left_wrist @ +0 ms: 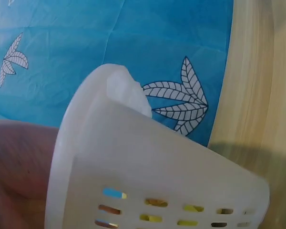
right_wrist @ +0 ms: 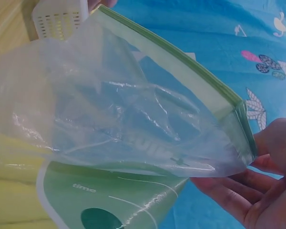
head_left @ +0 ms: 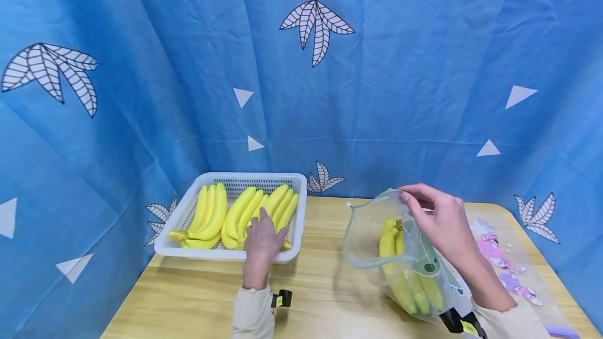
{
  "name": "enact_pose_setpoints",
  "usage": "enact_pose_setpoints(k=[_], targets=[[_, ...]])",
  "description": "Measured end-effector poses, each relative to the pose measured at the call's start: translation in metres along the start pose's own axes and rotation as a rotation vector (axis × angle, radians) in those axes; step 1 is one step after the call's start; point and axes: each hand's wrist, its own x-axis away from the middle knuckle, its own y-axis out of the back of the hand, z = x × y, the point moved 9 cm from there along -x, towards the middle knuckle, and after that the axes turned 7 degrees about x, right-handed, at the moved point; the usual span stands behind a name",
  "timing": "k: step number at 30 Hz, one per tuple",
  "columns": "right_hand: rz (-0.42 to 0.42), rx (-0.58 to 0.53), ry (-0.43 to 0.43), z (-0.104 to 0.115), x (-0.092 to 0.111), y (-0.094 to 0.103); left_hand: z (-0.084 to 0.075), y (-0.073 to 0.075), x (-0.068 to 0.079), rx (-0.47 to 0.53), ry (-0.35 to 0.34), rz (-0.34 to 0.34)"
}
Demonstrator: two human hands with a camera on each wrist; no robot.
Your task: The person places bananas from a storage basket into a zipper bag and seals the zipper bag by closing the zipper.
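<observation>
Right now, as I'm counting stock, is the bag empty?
No, the head view shows bananas inside the bag, whose rim the right hand pinches.

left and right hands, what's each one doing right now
Left hand: open, over the bananas in the basket.
Right hand: closed, holding the plastic bag.

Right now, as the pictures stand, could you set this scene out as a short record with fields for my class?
Left hand: at the bananas in the basket; grip unclear
Right hand: pinches the rim of the bag
Basket: white, slotted, on the table's left side
Bag: clear with green print, mouth open
Bag contents: more bananas
Far right: clear plastic with pink and purple prints, lying flat
Table: light wood-look
Backdrop: blue, with leaves and triangles
</observation>
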Motion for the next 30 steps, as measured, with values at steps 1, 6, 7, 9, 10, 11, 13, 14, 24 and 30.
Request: enact_pose_setpoints(k=[1,6,7,9,10,11,13,14,24,30], targets=[[0.008,0.004,-0.004,0.0,0.0,0.0,0.001,-0.001,-0.001,-0.012,-0.002,0.001],[0.034,0.018,-0.014,-0.003,-0.001,0.0,0.0,0.004,-0.003,-0.001,-0.056,-0.044],[0.036,0.019,-0.016,-0.003,-0.002,0.0,0.0,0.006,-0.004,0.017,-0.074,-0.059],[0.042,0.019,-0.023,-0.004,-0.002,-0.001,0.0,0.01,-0.005,0.049,-0.102,-0.093],[0.046,0.014,-0.027,-0.004,-0.002,-0.001,0.0,0.012,-0.006,0.063,-0.109,-0.109],[0.051,0.009,-0.032,-0.005,-0.002,-0.002,0.0,0.013,-0.006,0.076,-0.115,-0.127],[0.055,-0.003,-0.045,-0.006,-0.001,-0.003,0.002,0.015,-0.007,0.087,-0.107,-0.145],[0.057,-0.011,-0.053,-0.007,0.0,-0.003,0.002,0.014,-0.007,0.084,-0.097,-0.143],[0.039,-0.041,-0.084,-0.009,0.007,-0.004,0.013,0.002,-0.01,0.029,0.025,-0.016],[0.024,-0.104,-0.12,-0.013,0.013,-0.001,0.013,0.001,-0.01,0.003,0.034,-0.016]])
